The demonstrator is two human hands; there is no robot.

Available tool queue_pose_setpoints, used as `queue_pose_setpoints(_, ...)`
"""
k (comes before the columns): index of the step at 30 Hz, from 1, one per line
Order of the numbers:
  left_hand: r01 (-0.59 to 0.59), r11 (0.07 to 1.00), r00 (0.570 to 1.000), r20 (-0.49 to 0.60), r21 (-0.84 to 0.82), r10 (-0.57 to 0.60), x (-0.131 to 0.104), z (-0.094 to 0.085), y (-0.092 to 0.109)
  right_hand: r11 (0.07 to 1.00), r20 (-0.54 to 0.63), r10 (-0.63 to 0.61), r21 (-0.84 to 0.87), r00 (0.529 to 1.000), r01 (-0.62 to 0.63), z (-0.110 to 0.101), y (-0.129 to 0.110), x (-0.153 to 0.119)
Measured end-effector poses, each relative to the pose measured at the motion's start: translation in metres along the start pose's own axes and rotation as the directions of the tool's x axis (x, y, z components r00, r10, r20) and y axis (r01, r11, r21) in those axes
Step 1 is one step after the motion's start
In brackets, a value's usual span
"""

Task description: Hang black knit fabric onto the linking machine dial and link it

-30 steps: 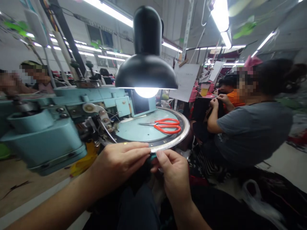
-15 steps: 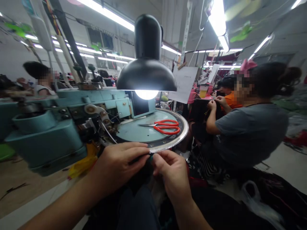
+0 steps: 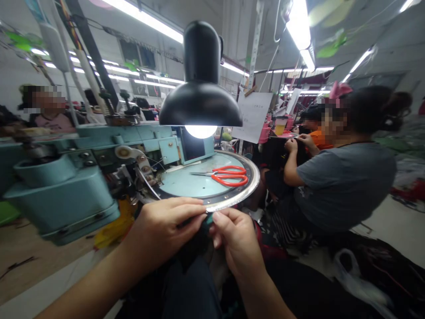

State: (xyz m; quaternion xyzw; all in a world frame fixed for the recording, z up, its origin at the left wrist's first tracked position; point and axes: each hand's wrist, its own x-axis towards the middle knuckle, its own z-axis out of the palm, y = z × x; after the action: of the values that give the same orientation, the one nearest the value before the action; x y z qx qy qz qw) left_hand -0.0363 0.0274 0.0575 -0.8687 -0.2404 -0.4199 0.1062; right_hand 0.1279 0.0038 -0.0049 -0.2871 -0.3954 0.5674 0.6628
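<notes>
A pale teal dial linking machine, with a round plate (image 3: 186,184) ringed by fine metal teeth, stands in front of me. At the near rim, my left hand (image 3: 166,223) lies with its fingers together, pinching the edge of a dark fabric piece (image 3: 189,248) against the teeth. Just to its right my right hand (image 3: 237,237) is closed, thumb against fingers, on the same fabric; a bit of green (image 3: 209,218) shows between the hands. Most of the fabric is in shadow below them. Red-handled scissors (image 3: 229,176) rest on the plate.
A black lamp (image 3: 201,102) shines down over the plate. The machine's teal housing (image 3: 63,199) fills the left side. To the right sits a co-worker in a grey shirt (image 3: 345,181), hands raised. A clear plastic bag (image 3: 360,279) lies on dark cloth at lower right.
My right thumb and fingers have shifted slightly at the rim, and more green shows between the hands. My left hand keeps its place. At far left, a person in the background has turned.
</notes>
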Motion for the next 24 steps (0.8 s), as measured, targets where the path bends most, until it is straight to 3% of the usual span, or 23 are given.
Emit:
queue_pose_setpoints(8, 0.052, 0.998, 0.995, -0.085, 0.047, -0.048, 0.0, 0.008, 0.01, 0.998, -0.023, -0.042, -0.048, 0.999, 0.041, 0.003, -0.003, 0.0)
queue_pose_setpoints(16, 0.074, 0.996, 0.996, -0.043, 0.043, -0.072, -0.004, 0.007, 0.008, 0.989, -0.013, -0.069, -0.132, 0.997, 0.067, 0.001, -0.004, 0.0)
queue_pose_setpoints(24, 0.054, 0.995, 0.997, -0.053, 0.081, -0.05, -0.005, 0.011, 0.008, 0.967, -0.082, -0.1, -0.242, 0.992, 0.078, 0.011, -0.009, -0.002)
